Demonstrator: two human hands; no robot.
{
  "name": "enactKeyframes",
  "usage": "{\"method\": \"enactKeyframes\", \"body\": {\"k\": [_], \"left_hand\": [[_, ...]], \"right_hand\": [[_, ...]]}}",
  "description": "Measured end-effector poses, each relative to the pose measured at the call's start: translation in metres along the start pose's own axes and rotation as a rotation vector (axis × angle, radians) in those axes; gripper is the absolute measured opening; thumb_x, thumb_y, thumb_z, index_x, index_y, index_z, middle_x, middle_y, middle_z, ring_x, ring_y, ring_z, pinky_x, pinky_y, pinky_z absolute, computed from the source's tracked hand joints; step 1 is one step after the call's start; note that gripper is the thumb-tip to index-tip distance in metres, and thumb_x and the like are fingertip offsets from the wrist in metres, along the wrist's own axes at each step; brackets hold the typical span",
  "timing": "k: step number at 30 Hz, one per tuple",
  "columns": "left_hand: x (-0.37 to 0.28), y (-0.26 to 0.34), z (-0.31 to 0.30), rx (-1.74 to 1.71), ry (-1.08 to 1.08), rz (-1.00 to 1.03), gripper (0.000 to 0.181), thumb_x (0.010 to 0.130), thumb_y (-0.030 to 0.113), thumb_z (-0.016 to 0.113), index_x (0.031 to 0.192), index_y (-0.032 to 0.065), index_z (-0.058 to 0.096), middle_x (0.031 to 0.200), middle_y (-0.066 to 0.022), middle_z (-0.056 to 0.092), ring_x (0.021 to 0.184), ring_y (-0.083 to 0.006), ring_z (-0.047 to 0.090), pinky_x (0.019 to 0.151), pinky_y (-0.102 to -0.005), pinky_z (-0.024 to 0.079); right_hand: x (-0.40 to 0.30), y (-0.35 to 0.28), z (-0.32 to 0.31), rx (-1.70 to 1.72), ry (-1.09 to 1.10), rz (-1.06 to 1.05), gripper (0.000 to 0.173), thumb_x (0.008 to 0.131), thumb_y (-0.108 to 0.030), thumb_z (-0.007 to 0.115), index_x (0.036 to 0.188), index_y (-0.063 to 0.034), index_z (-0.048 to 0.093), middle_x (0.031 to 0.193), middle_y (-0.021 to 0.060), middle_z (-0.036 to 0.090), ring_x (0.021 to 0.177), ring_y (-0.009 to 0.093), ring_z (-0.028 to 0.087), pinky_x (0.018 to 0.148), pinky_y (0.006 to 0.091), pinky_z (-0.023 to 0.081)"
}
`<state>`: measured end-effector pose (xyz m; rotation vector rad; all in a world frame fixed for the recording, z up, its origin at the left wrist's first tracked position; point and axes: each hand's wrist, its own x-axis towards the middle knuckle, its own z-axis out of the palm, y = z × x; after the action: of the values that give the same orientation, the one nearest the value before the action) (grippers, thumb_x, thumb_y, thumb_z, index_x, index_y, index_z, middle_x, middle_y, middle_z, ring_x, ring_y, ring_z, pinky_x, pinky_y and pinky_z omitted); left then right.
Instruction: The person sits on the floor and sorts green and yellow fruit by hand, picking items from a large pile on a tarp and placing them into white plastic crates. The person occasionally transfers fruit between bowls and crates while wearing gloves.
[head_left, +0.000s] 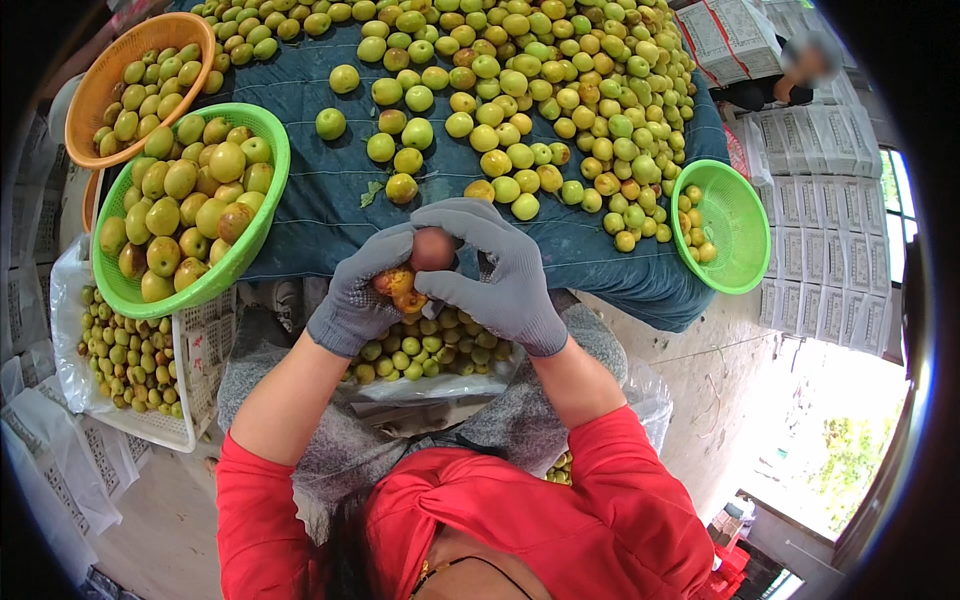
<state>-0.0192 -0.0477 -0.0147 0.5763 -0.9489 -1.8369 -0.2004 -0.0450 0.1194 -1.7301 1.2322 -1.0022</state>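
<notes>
Both hands wear grey knit work gloves and meet at the near edge of a table under dark blue cloth (315, 217). My left hand (356, 296) cups several browned jujubes (394, 283). Above them, a reddish-brown jujube (433, 249) sits between the two hands, with the fingers and thumb of my right hand (502, 274) curled about it. Glove fingers hide part of these fruits. Directly below the hands, between the knees, a plastic-lined container (435, 388) holds many green-yellow jujubes (412, 352).
A large jujube pile (555, 67) covers the table's far side. Filled green (277, 202) and orange (82, 154) baskets stand left, above a white crate (187, 405) of fruit. At right sits a green basket (739, 240) with few fruits. Stacked cartons (817, 202) and another person (795, 86) are beyond.
</notes>
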Motion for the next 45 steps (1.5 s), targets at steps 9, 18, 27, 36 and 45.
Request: {"method": "enactKeyframes", "body": {"k": [9,18,27,36,45], "left_hand": [[0.008,0.026,0.016,-0.777,-0.118,-0.315,0.048,0.097,0.028,0.056,0.137,0.0008,0.056,0.136,-0.0145,0.062,0.122,-0.0280,0.062,0.102,-0.0396,0.053],[0.011,0.040,0.027,-0.751,-0.058,-0.536,0.052,0.096,0.036,0.055,0.134,0.0006,0.053,0.119,-0.0191,0.065,0.091,-0.0283,0.070,0.075,-0.0374,0.059],[0.015,0.034,0.030,-0.738,-0.050,-0.682,0.041,0.096,0.031,0.058,0.126,0.0026,0.059,0.106,-0.0157,0.068,0.081,-0.0272,0.067,0.069,-0.0384,0.057],[0.034,0.027,0.047,-0.828,0.100,-0.657,0.054,0.105,0.043,0.044,0.145,0.0069,0.045,0.130,-0.0222,0.059,0.086,-0.0295,0.065,0.063,-0.0382,0.058],[0.048,0.002,0.046,-0.854,0.164,-0.749,0.051,0.103,0.049,0.046,0.135,0.0099,0.056,0.119,-0.0207,0.062,0.088,-0.0324,0.064,0.064,-0.0411,0.058]], "right_hand": [[-0.003,0.003,0.004,-0.138,0.150,-0.075,0.042,0.070,-0.006,0.080,0.110,-0.0079,0.069,0.112,0.0106,0.063,0.103,0.029,0.064,0.090,0.0366,0.052],[-0.006,0.002,0.002,-0.208,0.127,-0.035,0.043,0.068,-0.005,0.079,0.110,-0.0117,0.071,0.108,0.0097,0.059,0.101,0.029,0.062,0.085,0.0359,0.052],[-0.014,0.022,-0.008,-0.330,0.018,-0.046,0.047,0.073,-0.015,0.078,0.119,-0.0106,0.068,0.110,0.0112,0.062,0.112,0.032,0.058,0.097,0.0415,0.048],[0.004,0.144,-0.132,-0.684,0.397,0.255,0.040,0.092,-0.014,0.056,0.131,-0.0090,0.062,0.127,0.0188,0.060,0.115,0.038,0.060,0.097,0.0461,0.050],[0.051,0.167,-0.092,-0.714,0.088,0.384,0.044,0.088,-0.012,0.061,0.131,-0.0203,0.063,0.139,0.0115,0.048,0.123,0.034,0.055,0.102,0.0469,0.049]]}}
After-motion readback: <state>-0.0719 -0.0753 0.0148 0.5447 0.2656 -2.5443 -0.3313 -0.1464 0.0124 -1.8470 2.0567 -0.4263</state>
